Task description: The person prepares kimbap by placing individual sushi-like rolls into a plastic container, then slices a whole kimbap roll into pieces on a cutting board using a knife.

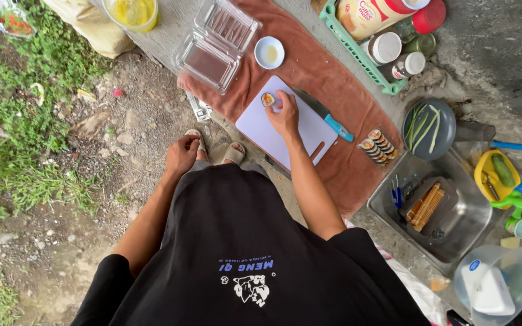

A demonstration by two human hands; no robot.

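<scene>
Head view, looking down over a concrete bench [170, 36] covered in part by a brown towel [333, 78]. The right hand [285, 115] rests on a white cutting board [309, 130], its fingertips pinching a single sushi roll piece [267, 99] that lies near the board's far left corner. The left hand [181, 154] hangs below the bench edge, loosely curled and holding nothing, above the gravel ground [122, 127] and just beside the person's sandalled feet [234, 154]. A knife with a blue handle [327, 115] lies along the board's right edge, just beside the right hand. A row of cut sushi pieces [377, 147] sits on the towel to the right of the board. Beyond the board stand an open clear plastic clamshell box [215, 42] and a small white saucer [269, 52]. To the right, a dark round plate with green vegetable strips [428, 128] sits near a metal sink [472, 223], which holds a rolled bamboo mat [425, 206].
</scene>
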